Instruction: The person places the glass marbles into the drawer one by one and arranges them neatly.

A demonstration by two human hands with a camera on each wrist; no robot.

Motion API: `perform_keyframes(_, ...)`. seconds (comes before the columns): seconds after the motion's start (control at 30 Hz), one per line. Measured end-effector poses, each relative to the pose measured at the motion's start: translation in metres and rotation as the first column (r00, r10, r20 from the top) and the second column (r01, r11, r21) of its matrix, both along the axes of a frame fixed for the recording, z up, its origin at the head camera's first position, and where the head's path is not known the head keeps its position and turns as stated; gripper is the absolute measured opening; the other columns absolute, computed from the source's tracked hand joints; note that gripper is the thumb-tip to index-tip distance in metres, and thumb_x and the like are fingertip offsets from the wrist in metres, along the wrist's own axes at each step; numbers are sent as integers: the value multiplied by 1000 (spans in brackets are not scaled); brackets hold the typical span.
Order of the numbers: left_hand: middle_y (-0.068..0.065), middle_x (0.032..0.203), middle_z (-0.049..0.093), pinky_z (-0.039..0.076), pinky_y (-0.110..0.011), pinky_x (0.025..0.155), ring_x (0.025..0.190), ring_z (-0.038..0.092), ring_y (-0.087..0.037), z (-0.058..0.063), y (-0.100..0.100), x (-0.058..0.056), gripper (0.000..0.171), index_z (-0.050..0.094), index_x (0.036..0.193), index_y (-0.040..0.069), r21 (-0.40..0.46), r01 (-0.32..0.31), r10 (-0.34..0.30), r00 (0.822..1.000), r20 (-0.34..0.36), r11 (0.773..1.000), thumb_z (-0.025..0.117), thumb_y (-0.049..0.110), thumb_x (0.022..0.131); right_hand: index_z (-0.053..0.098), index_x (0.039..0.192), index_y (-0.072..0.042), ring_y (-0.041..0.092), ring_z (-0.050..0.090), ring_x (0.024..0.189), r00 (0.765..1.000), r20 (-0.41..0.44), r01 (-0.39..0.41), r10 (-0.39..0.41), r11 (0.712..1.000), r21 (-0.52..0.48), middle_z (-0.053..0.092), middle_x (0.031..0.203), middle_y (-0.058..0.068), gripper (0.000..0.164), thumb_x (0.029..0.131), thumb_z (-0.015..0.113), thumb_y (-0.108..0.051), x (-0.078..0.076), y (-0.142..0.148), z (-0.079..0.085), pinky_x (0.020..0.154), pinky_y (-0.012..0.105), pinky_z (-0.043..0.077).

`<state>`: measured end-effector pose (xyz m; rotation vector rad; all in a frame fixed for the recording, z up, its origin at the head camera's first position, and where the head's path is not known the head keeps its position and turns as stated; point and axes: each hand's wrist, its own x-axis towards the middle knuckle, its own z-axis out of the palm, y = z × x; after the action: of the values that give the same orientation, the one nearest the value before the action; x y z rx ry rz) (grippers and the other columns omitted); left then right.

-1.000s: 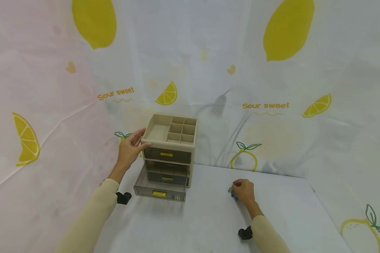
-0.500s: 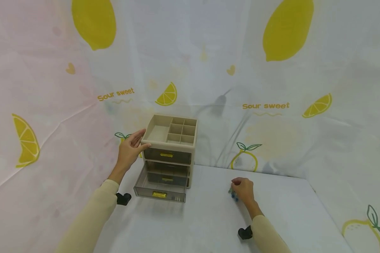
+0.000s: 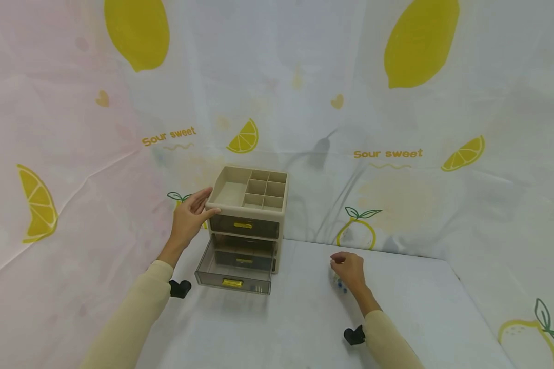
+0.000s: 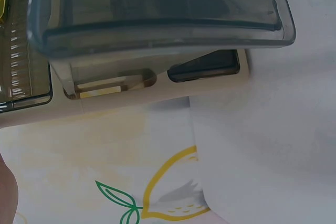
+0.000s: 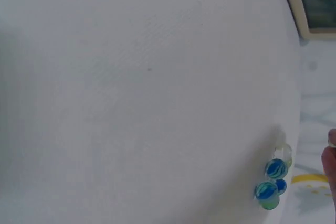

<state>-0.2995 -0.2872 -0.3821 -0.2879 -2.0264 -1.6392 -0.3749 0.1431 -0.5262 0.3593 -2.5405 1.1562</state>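
Observation:
A beige desktop drawer organizer (image 3: pixel 246 211) stands left of centre, with a smoky clear drawer (image 3: pixel 233 283) pulled out. My left hand (image 3: pixel 188 220) rests at its upper left corner, thumb over the front edge and straight fingers along the side. Several glass marbles (image 5: pixel 276 169), blue-swirled and pale, lie clustered on the white table. Just above them my right hand (image 3: pixel 349 267) has its thumb and fingertips together, pinching a small pale marble (image 5: pixel 331 144) that is mostly hidden. Only a sliver of each hand enters its own wrist view.
The organizer's upper drawer (image 3: pixel 243 226) is closed, and the top tray (image 3: pixel 231 193) has small compartments. White table surface (image 3: pixel 300 318) lies between organizer and marbles. A lemon-print cloth (image 3: pixel 397 123) hangs behind. Black wrist mounts (image 3: pixel 180 289) sit by both sleeves.
My right hand has risen from the marbles and shifted slightly left, uncovering more of them. The left hand, organizer and drawer stay put.

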Motion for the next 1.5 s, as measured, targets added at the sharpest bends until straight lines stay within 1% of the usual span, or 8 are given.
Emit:
perform_keyframes(0.13,-21,143,47,38,-24,109,136,41,-31,0,1,0,64,49,139,-6,1,0,0,1000,7,1000,78,2,82,77,84,-1,23,70,76,1000,-13,-22,22,1000,-21,73,80,8,7,78,75,-2,2,-7,6,67,34,61)
perform_keyframes(0.27,-20,144,48,38,-24,109,136,41,-30,0,1,1,64,50,139,-5,6,1,-1,1000,15,1000,78,2,82,77,84,0,25,71,76,995,-73,-75,71,996,-50,73,81,10,7,77,75,0,3,-14,14,65,35,62)
perform_keyframes(0.4,-20,144,47,38,-24,109,137,40,-30,0,1,1,64,49,139,-5,1,1,-1,1000,11,1000,78,2,82,77,83,-1,25,72,76,987,-122,-114,104,991,-76,73,80,9,8,76,75,3,3,-21,21,62,32,62)
perform_keyframes(0.57,-23,143,47,38,-25,109,136,41,-32,-1,1,0,63,49,138,-8,5,6,-6,1000,-13,1000,77,-1,82,77,84,-2,24,72,76,985,-104,-148,135,981,-127,73,82,9,8,77,76,3,5,-31,32,60,26,61)
perform_keyframes(0.77,-22,142,49,39,-23,108,135,42,-32,0,1,-2,63,50,137,-8,23,7,-7,1000,-18,1000,78,-1,81,75,87,1,25,73,76,976,-95,-209,195,965,-158,73,86,10,10,77,76,4,9,-47,45,62,25,62)
perform_keyframes(0.9,-21,143,48,38,-23,109,136,41,-30,-1,1,-3,63,50,138,-7,23,13,-13,1000,-14,1000,78,0,82,75,86,1,24,73,75,964,-127,-253,233,953,-169,72,85,9,12,75,77,7,13,-59,53,62,23,61)
perform_keyframes(1.13,-20,143,48,38,-22,109,136,41,-31,-1,1,-1,63,49,138,-7,11,6,-6,1000,-16,1000,77,1,82,75,83,-2,22,71,76,930,-195,-344,310,923,-173,71,83,7,16,74,76,11,21,-80,68,66,22,61)
perform_keyframes(1.5,-21,143,48,38,-24,109,136,41,-31,-1,0,-1,63,49,138,-7,17,4,-3,1000,-7,1000,77,0,82,75,86,-1,20,71,77,888,-236,-437,396,885,-159,71,85,7,16,75,75,10,34,-108,78,67,21,61)
